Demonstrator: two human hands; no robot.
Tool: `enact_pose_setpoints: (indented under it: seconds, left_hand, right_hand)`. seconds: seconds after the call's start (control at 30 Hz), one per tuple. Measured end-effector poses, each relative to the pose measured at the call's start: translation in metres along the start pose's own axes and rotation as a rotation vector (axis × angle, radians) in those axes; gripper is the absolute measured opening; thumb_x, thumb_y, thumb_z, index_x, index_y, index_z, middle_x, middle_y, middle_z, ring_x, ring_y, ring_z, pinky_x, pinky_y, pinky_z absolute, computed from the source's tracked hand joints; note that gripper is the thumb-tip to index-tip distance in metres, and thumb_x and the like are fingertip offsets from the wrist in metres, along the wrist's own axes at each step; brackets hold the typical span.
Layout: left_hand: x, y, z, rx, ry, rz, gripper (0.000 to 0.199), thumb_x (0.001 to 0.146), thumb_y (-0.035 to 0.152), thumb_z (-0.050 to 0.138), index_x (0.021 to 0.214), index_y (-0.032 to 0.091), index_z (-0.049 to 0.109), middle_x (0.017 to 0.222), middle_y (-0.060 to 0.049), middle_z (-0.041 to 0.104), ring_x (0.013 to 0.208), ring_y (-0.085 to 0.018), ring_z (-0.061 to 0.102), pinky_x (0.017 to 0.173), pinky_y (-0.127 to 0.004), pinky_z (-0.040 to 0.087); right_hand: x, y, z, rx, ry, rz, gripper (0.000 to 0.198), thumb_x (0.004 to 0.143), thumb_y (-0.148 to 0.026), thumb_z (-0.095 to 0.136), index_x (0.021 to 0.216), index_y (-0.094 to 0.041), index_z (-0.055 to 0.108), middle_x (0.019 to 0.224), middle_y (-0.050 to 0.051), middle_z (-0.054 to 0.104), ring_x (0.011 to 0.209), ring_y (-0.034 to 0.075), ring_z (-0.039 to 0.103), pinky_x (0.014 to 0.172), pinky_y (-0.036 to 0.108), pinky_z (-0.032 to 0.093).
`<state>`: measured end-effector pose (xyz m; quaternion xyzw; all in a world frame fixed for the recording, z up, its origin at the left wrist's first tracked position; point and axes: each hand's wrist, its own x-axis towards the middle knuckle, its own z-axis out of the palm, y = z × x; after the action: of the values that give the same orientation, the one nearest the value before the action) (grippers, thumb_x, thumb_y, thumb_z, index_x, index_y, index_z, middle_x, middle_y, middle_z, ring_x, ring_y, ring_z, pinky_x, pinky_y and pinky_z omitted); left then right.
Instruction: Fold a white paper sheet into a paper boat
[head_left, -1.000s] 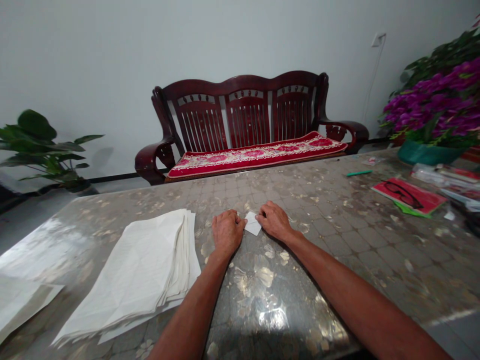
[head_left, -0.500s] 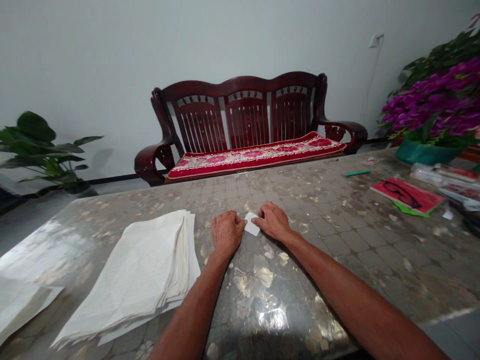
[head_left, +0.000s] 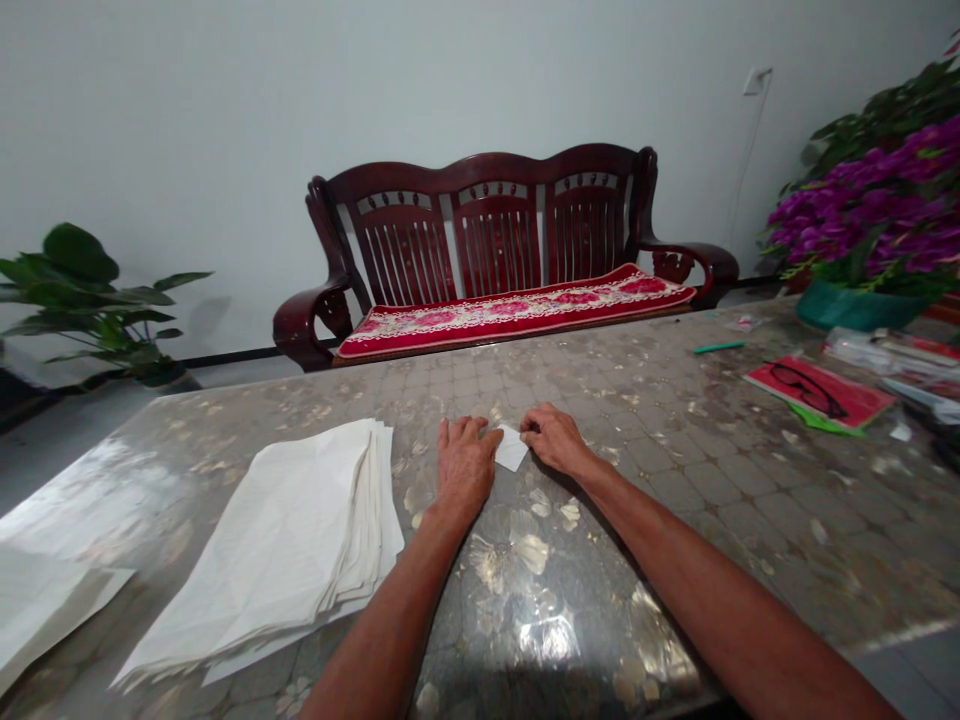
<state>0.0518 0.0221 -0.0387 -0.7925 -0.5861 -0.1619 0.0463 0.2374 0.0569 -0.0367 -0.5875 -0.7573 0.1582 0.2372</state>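
A small white piece of folded paper (head_left: 511, 449) lies on the patterned table between my two hands. My left hand (head_left: 465, 462) rests palm down with its fingers spread, and its thumb touches the paper's left edge. At the paper's right corner, my right hand (head_left: 553, 436) has its thumb and bent fingers pinched together on the edge. Left of my left forearm sits a stack of white paper sheets (head_left: 277, 530), its right side showing several uneven layers.
More paper (head_left: 52, 610) lies at the table's left edge. On the right are a green pen (head_left: 720, 347), black glasses (head_left: 810, 388) on a red booklet (head_left: 862, 390), and purple flowers in a green pot (head_left: 855, 305). Behind the table (head_left: 660, 520) stands a wooden bench (head_left: 495, 230).
My left hand has gone from curled fingers pinching the paper to spread and flat beside it. My right thumb has drawn back from over the paper to its right corner.
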Motion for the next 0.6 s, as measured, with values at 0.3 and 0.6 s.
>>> enact_pose_setpoints:
  seconds: [0.3, 0.6]
  left_hand:
    - [-0.004, 0.001, -0.001, 0.008, -0.071, 0.074, 0.039, 0.097, 0.023, 0.045, 0.131, 0.032, 0.063, 0.137, -0.005, 0.062, 0.129, -0.029, 0.049, 0.12, -0.056, 0.022]
    - [-0.012, -0.008, -0.005, -0.021, -0.131, 0.126, 0.044, 0.103, 0.042, 0.039, 0.144, 0.032, 0.051, 0.153, -0.005, 0.05, 0.14, -0.031, 0.043, 0.117, -0.057, 0.03]
  right_hand:
    - [-0.002, 0.009, -0.006, 0.042, -0.021, -0.091, 0.025, 0.082, -0.01, 0.059, 0.092, -0.022, 0.078, 0.097, 0.004, 0.071, 0.093, 0.017, 0.065, 0.087, 0.026, 0.046]
    - [-0.006, 0.005, -0.004, 0.043, -0.011, -0.068, 0.019, 0.091, -0.019, 0.057, 0.096, -0.02, 0.076, 0.101, 0.005, 0.069, 0.093, 0.016, 0.063, 0.086, 0.026, 0.044]
